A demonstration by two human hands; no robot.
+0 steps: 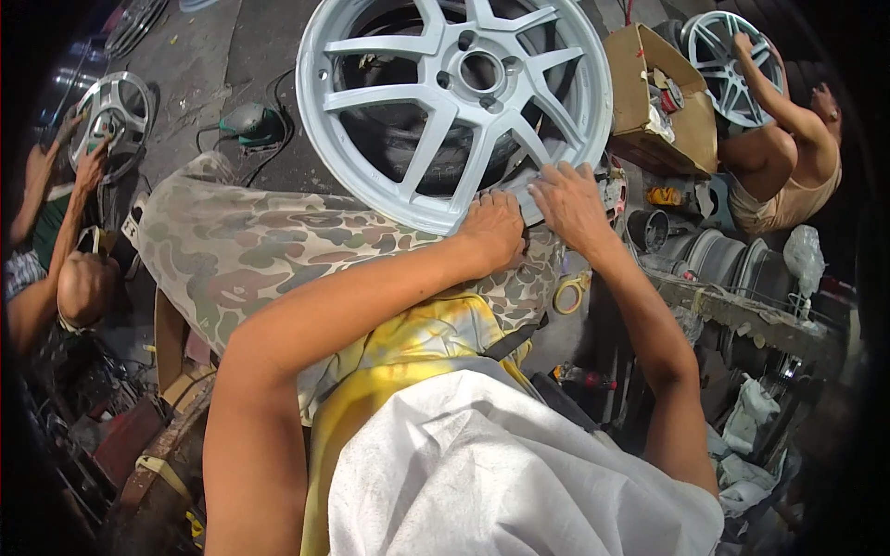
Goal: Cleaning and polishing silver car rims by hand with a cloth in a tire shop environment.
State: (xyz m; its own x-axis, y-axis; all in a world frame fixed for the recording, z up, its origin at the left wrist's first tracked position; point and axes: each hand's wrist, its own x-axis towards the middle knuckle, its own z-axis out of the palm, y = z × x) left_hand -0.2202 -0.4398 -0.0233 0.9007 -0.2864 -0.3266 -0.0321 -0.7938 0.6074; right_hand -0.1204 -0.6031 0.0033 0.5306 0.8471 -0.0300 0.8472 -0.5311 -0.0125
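Note:
A pale grey alloy wheel rim (445, 104) with split spokes lies face up in front of me, over a black tyre (445, 149). My left hand (492, 226) rests on the rim's near edge with its fingers curled over it; whether it holds anything small is hidden. Close on its right, my right hand (567, 198) touches the same edge, fingertips bent onto the metal. Camouflage trousers (278, 243) cover my legs just below the rim.
A green corded sander (254, 125) lies left of the rim. At right stand an open cardboard box (629, 90), a tape roll (569, 297) and several stored rims (716, 257). Two co-workers, one at far left (87, 292) and one at upper right (779, 153), each handle a wheel rim.

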